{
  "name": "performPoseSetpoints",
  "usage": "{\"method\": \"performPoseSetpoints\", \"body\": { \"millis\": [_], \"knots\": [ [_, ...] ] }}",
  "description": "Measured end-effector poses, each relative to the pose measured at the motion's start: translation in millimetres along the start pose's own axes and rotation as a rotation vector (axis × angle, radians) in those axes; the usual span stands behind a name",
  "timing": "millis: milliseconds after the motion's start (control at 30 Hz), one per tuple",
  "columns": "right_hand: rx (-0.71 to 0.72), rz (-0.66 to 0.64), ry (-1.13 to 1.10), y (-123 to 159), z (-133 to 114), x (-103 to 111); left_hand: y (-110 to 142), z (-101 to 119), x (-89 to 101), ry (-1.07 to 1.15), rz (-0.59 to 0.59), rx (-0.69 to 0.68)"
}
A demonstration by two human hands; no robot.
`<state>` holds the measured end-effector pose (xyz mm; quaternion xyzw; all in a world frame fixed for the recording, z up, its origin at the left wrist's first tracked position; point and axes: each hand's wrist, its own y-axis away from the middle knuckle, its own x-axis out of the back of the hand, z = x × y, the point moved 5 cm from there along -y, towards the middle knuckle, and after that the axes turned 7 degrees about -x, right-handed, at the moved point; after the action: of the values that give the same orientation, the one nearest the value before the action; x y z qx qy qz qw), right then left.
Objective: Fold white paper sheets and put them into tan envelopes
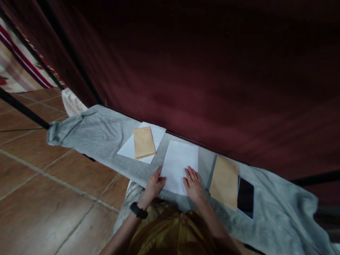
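A white sheet of paper (180, 161) lies on a narrow table covered with a grey cloth (101, 132). My left hand (154, 185), with a black band on its wrist, rests at the sheet's near left corner, fingers curled against the edge. My right hand (193, 182) lies flat on the sheet's near right part, fingers stretched out. To the right lies a brown envelope (225, 181). Another brown envelope (143, 142) sits on a white sheet (156, 132) to the left.
A dark phone (245, 197) lies right of the near envelope, on a white sheet. A dark red curtain (212, 71) hangs right behind the table. Brown floor tiles (39, 184) spread to the left, crossed by a black bar (23, 109).
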<state>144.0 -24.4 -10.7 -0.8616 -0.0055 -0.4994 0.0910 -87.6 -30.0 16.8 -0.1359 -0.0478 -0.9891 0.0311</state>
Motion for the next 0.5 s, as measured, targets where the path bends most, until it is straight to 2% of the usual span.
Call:
{"method": "performPoseSetpoints", "body": {
  "millis": [133, 300, 367, 500],
  "knots": [
    [-0.073, 0.049, -0.247, 15.1, 17.6, 13.8, 24.1, 5.0, 15.3, 0.339, -0.064, 0.177],
    [-0.196, 0.023, -0.280, 38.7, 26.6, 30.1, 52.5, 14.7, 33.9, 0.662, -0.074, 0.392],
    [-0.184, 0.000, -0.257, 45.0, 23.9, 33.5, 57.9, 18.0, 35.8, 0.746, -0.045, 0.428],
    [-0.073, -0.052, -0.190, 50.4, 17.1, 32.3, 65.8, 21.5, 31.1, 0.824, -0.026, 0.482]
  ]
}}
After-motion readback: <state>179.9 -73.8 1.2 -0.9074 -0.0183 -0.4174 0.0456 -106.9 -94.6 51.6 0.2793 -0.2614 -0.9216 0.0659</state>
